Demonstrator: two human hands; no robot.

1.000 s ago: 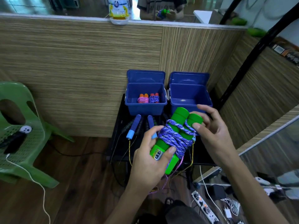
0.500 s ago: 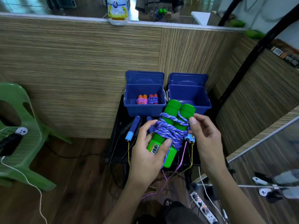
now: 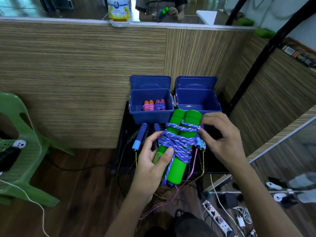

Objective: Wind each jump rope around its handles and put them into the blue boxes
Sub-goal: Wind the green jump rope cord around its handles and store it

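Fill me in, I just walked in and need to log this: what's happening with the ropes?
A person is winding a purple rope around a pair of green handles. The left hand grips the bundle; the right hand pinches the rope at its side. The left blue box already holds two wound ropes. Another rope with blue handles lies on the black table.

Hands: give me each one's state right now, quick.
Left hand: grips the green handles, thumb pressing on the purple rope.
Right hand: fingertips pinch the rope's top wrap at the handles' right side.
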